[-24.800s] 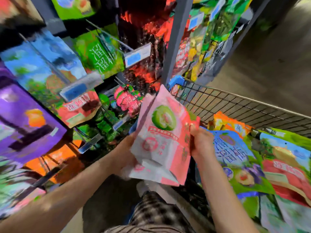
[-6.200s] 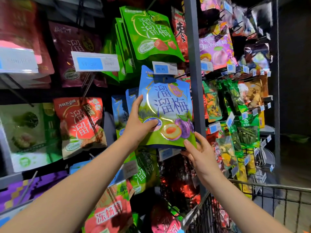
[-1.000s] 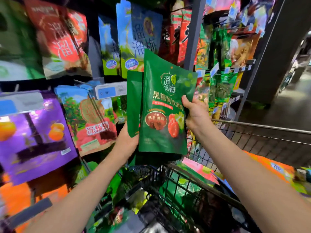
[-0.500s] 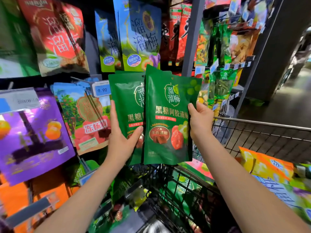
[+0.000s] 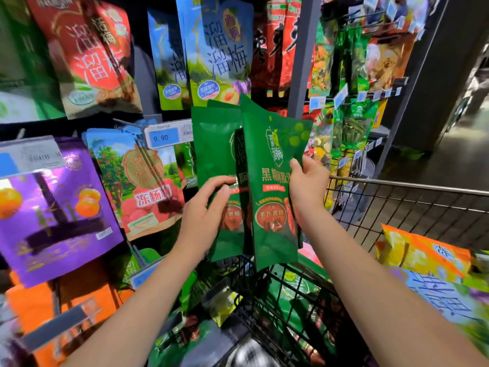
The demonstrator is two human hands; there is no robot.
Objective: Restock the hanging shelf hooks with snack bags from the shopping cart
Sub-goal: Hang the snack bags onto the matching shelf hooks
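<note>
As R hand (image 5: 307, 193) edge-grips front bag (image 5: 270, 234) (tilted), L hand (image 5: 202, 217) holds 2nd (image 5: 214, 147).

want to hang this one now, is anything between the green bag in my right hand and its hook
Yes: the other green bags sit right behind the held bag, with the left hand holding them. The hook itself is hidden.

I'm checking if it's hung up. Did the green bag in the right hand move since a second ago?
Yes. The green bag slid right, farther from the 9.90 price tag.
</note>
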